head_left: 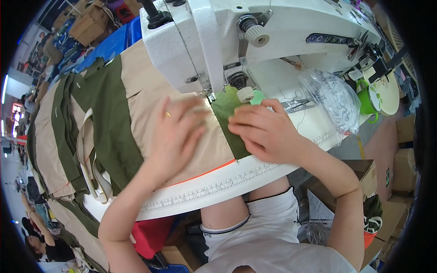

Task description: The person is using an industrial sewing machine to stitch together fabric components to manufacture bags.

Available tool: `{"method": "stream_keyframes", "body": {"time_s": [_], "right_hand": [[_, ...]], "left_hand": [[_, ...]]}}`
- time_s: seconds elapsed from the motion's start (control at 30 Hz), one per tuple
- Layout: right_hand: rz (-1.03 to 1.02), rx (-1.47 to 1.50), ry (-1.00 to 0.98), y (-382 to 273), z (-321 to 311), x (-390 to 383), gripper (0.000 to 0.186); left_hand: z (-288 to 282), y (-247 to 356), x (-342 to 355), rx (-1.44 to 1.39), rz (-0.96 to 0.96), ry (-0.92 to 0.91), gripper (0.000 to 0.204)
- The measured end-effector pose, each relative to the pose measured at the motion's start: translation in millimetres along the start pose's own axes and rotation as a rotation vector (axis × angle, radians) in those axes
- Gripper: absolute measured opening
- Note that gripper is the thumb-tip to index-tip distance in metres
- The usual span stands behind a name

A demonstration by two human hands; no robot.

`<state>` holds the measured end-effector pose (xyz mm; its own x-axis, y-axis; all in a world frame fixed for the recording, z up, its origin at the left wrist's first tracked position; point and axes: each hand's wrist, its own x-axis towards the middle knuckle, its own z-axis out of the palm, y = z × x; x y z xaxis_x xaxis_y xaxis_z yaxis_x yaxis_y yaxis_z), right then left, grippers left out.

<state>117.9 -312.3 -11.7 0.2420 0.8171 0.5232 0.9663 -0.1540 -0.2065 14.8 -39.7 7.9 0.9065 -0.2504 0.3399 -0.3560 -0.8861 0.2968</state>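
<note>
Beige cloth (195, 157) lies on the white sewing table, joined along a seam to a dark green strip (227, 127) that passes under the needle area of the white sewing machine (170, 50). My left hand (177, 132), blurred by motion, rests on the beige cloth left of the seam, its fingers spread and a ring showing. On the green strip's right side my right hand (264, 129) presses with bent fingers, the thumb apart. Neither hand grips anything visible. An orange line runs along the cloth's near edge.
A ruler scale (205, 193) follows the table's front edge. Right of the machine are metal thread snips (298, 105), a clear plastic bag (334, 100) and a green cup (368, 99). Folded green and beige garment pieces (68, 132) are heaped at left. Cardboard boxes (405, 168) stand farther right.
</note>
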Motion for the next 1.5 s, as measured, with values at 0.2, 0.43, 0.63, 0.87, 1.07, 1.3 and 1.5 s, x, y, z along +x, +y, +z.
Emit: {"method": "stream_keyframes", "body": {"time_s": [0.2,0.43,0.63,0.87,1.07,1.3,1.5], "right_hand": [[-0.016,0.084,0.068,-4.7,0.0,-0.6,0.018],[-0.005,0.067,0.059,-4.7,1.0,0.6,0.021],[0.047,0.056,0.005,-3.1,2.6,0.2,0.027],[0.09,0.046,-0.021,-2.6,3.9,2.2,0.03],[0.118,0.047,-0.057,-1.8,3.2,3.3,0.038],[0.111,0.016,-0.039,-3.1,1.7,7.5,0.041],[0.096,-0.044,-0.014,-3.0,6.1,6.1,0.039]], "left_hand": [[11.5,26.3,-32.0,-0.259,-0.037,-0.089,0.041],[8.4,18.2,-28.4,-0.234,-0.037,-0.135,0.042],[7.4,7.3,-22.1,-0.222,-0.043,-0.139,0.04],[5.7,0.0,-13.8,-0.226,-0.055,-0.149,0.039],[6.8,-9.7,-9.6,-0.223,-0.036,-0.113,0.035],[5.9,-20.9,-0.2,-0.221,-0.033,-0.116,0.033],[7.3,-13.9,0.4,-0.18,-0.044,-0.063,0.03]]}}
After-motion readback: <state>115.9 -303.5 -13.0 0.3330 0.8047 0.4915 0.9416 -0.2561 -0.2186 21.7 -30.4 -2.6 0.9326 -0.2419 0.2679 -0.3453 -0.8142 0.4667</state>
